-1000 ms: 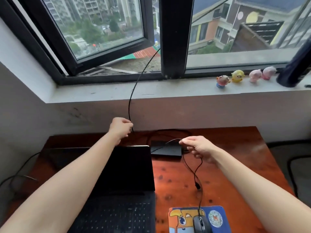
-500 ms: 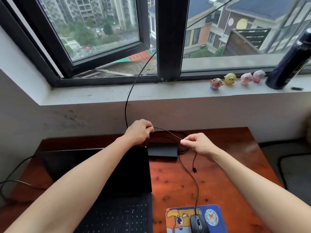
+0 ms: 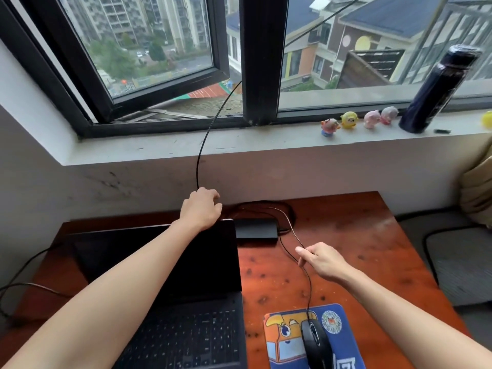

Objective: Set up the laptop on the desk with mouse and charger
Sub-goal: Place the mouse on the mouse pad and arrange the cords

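The open black laptop sits on the left half of the wooden desk. Behind its right corner lies the black charger brick. A black mouse rests on a blue cartoon mouse pad at the front. Its thin cable rises to my right hand, which pinches it. From there it arcs back over the brick toward my left hand. That hand's fingers curl down behind the lid's top right corner, around the cable's far end; the fingertips are hidden.
A black cord hangs from the open window down behind my left hand. Small toy figures and a dark bottle stand on the sill. Loose cables trail off the desk's left; a grey seat and cushion are right.
My right hand slid along the mouse cable toward me and to the right, stretching it into a long arc. My left hand shifted right, to the lid's top right corner.
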Demonstrator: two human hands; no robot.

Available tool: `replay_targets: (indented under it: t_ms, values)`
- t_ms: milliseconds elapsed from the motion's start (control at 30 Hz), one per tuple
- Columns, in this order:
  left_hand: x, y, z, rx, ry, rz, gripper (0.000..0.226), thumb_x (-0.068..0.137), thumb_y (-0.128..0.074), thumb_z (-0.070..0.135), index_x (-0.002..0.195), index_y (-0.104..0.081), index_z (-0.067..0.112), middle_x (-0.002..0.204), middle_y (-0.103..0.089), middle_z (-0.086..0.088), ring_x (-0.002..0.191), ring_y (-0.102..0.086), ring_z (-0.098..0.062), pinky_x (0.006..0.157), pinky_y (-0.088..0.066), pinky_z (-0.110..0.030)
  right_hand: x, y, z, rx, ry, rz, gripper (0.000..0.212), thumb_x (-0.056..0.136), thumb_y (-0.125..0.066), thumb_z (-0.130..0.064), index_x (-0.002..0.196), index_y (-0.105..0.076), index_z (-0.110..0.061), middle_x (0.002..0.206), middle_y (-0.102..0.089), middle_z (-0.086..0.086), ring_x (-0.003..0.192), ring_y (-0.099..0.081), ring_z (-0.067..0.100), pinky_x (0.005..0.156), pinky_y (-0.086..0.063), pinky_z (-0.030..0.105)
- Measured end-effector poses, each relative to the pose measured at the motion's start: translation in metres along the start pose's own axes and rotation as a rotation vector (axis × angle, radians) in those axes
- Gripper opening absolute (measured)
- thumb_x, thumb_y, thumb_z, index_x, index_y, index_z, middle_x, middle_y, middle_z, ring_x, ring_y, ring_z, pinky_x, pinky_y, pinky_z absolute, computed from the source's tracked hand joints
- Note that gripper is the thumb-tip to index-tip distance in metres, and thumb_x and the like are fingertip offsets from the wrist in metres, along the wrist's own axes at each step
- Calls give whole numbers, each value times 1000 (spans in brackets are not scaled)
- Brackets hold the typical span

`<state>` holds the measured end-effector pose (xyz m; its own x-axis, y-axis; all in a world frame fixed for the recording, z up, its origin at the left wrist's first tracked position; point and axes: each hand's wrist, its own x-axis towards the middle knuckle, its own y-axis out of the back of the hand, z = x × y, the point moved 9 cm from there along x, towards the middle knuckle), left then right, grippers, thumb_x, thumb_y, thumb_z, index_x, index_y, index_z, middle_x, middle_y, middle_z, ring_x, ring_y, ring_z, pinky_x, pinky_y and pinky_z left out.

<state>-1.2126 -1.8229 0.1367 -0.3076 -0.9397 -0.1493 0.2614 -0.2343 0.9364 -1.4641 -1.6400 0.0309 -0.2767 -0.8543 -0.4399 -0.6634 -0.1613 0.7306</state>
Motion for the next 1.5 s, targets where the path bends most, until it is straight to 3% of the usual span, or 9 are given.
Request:
replay_targets:
  t_ms: [200,267,533,733,833,967,1100,1233,1500]
  values:
    - [-65,32,37,-155,-288,328,19,88,-57,16,102,-68,12,105,-62,-6,100,-55,-26,87,-45,-39,-18,-27,2,590,-142,51,16,89,-69,-27,98,-57,-19,60,-61,6,39,-47,10,39,-32,19]
    - [-92,19,32,-197,-336,343,15,86,-59,13,97,-69,11,98,-64,-5,95,-58,-25,81,-49,-39,-25,-36,8,687,-174,125,42,87,-72,-19,116,-44,-28,64,-65,9,37,-48,9,34,-33,18]
    - [-163,-137,-38,-45,-258,-47,24,93,-48,23,110,-63,17,110,-58,2,102,-54,-17,87,-46,-30,-41,-114,0,1146,-290,-144,26,85,-57,15,109,-63,6,92,-68,23,76,-70,26,60,-58,27]
    - [-184,-206,-73,134,-179,-172,38,92,-47,24,128,-51,14,140,-43,-7,127,-41,-24,101,-40,-34,-28,-151,19,866,-376,-58,20,81,-61,20,80,-68,1,88,-66,20,64,-63,23,51,-56,20]
    - [-190,-219,-79,224,-176,-180,47,93,-47,28,137,-44,12,150,-34,-15,138,-31,-29,109,-33,-38,-21,-156,30,646,-396,7,27,81,-63,15,69,-67,-9,81,-67,18,60,-62,23,66,-61,33]
    - [-203,-232,-84,257,-175,-157,50,94,-46,32,138,-46,7,148,-39,-20,138,-35,-34,111,-35,-45,-17,-147,17,66,-169,29,6,77,-75,-21,83,-73,-22,86,-74,3,80,-68,23,75,-57,35]
    - [-208,-237,-86,249,-186,-133,56,95,-29,36,138,-47,6,147,-40,-20,138,-36,-35,111,-35,-47,-18,-149,-2,-380,54,-6,28,81,-66,-33,109,-67,-31,107,-67,1,97,-64,30,76,-49,36]
    - [-210,-242,-89,230,-183,-109,56,96,-28,37,140,-44,7,150,-36,-18,141,-32,-33,113,-31,-47,-20,-168,-16,-454,298,-102,32,85,-65,-30,116,-66,-31,107,-52,0,103,-55,24,75,-51,40]
    - [-210,-247,-92,169,-178,-87,56,94,-33,37,141,-43,9,152,-34,-16,143,-27,-31,116,-18,-44,-17,-168,-20,-284,288,21,19,84,-68,-36,100,-69,-25,99,-63,-4,97,-61,22,74,-48,35]
